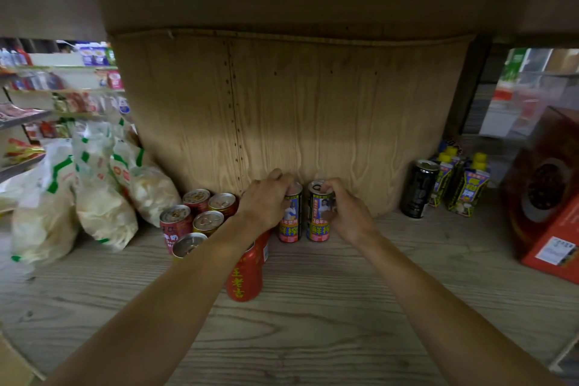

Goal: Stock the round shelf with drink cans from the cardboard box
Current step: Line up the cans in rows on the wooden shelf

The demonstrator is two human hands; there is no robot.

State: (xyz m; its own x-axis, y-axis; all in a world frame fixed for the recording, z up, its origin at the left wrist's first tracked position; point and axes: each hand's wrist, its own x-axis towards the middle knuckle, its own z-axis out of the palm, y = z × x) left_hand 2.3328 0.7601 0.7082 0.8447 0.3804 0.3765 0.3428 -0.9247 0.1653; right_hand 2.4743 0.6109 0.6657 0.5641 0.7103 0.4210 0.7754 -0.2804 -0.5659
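Two slim drink cans with black, blue and pink labels stand side by side on the wooden shelf board (313,307), close to the round wooden centre column (297,110). My left hand (266,200) grips the top of the left can (292,222). My right hand (344,210) holds the right can (318,222) by its upper side. A tall red can (244,279) stands in front, partly under my left forearm. A cluster of red cans with silver tops (194,216) sits to the left. A cardboard corner (12,363) shows at the bottom left.
Bags of white snacks (94,194) lean at the left. A black can (418,188) and yellow-capped drink pouches (463,185) stand at the right of the column. A red carton (551,197) fills the far right. Store shelves (47,94) lie behind on the left.
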